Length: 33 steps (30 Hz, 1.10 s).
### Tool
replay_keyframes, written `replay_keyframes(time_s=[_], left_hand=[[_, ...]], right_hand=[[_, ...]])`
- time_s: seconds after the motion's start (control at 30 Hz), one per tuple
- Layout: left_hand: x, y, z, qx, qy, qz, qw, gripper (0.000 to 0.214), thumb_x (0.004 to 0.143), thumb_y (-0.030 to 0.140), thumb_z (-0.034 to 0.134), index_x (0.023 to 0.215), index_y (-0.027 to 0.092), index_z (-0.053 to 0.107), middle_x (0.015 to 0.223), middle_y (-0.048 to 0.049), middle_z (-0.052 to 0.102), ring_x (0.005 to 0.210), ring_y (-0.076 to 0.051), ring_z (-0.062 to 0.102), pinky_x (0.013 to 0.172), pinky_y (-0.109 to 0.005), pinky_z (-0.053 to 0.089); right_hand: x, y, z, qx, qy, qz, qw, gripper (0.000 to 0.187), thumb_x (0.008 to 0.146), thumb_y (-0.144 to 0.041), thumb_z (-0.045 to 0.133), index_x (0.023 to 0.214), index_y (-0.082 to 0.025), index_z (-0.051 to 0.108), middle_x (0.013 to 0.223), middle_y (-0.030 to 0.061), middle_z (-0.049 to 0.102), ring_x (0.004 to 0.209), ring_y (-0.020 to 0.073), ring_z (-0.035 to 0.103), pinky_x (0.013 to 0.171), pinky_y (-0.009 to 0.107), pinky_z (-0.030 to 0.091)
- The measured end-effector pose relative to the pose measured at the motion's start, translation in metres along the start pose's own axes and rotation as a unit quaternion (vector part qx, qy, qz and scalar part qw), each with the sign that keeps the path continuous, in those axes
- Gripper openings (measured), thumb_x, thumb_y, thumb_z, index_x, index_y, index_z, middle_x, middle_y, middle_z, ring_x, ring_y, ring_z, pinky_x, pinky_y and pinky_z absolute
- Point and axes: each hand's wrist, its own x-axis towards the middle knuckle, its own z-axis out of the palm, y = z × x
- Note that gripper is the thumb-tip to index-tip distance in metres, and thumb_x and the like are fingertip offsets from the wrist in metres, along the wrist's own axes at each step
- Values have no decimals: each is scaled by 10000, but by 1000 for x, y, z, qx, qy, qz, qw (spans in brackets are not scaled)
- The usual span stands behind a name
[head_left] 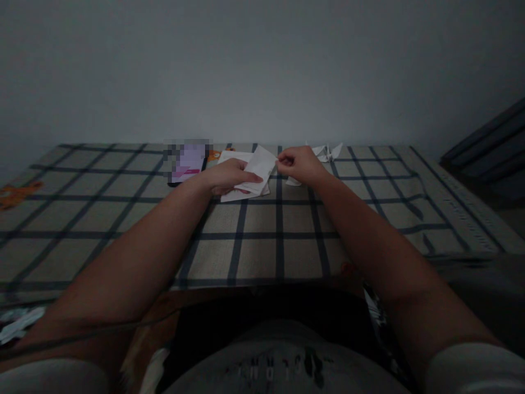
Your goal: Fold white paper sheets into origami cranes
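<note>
Head view, dim light: fingers of the left hand (232, 174) partly hidden beneath folded white paper (261, 164), gripped under the thumb above the tabletop (258, 260); fingertips of the right hand (302, 163) pinched narrow at the paper's right corner, hold on it impossible to confirm. Just beneath, flat white sheets (232, 156), too overlapped to count. One phone (191, 157), upper part pixelated; one pointed paper figure (325, 155), partly behind the right hand. Woven, grid-lined cloth (369, 205); plain wall (262, 71).
</note>
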Motion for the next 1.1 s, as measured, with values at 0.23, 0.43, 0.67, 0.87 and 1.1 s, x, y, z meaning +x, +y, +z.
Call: replay_keyframes(time_s=[0.23,0.43,0.67,0.87,1.1], left_hand=[[4,-2,-1,10,9,4,1000,256,512,212,921,735,195,795,816,-123,805,773,-286,779,621,-335,582],[10,-7,-2,-5,23,12,1000,263,495,203,943,700,175,781,749,-131,782,709,-304,770,610,-380,602],[18,-16,1,-85,24,78,993,271,609,229,936,824,128,804,869,-166,807,743,-301,785,735,-450,644],[17,-18,6,-133,32,135,981,318,666,274,909,921,127,787,926,-124,821,761,-241,774,834,-452,659],[10,-18,13,-130,30,115,984,385,655,242,907,997,135,766,990,-126,821,874,-290,799,924,-507,652]], right_hand=[[-1,0,-1,-20,25,1,999,128,818,-206,651,816,-128,751,708,37,679,680,147,568,668,268,389],[-1,-1,-2,-3,31,4,1000,114,833,-193,663,780,-127,739,683,24,659,651,133,525,664,271,387],[1,1,7,164,48,93,981,180,968,-223,620,862,-136,737,698,33,694,625,132,606,638,257,471],[-1,-9,16,235,-75,84,965,251,1012,-247,639,788,-146,693,697,23,707,606,98,616,612,208,498],[-2,-14,17,224,-111,75,965,285,1002,-179,606,719,-159,627,612,-22,622,569,94,575,578,201,447]])
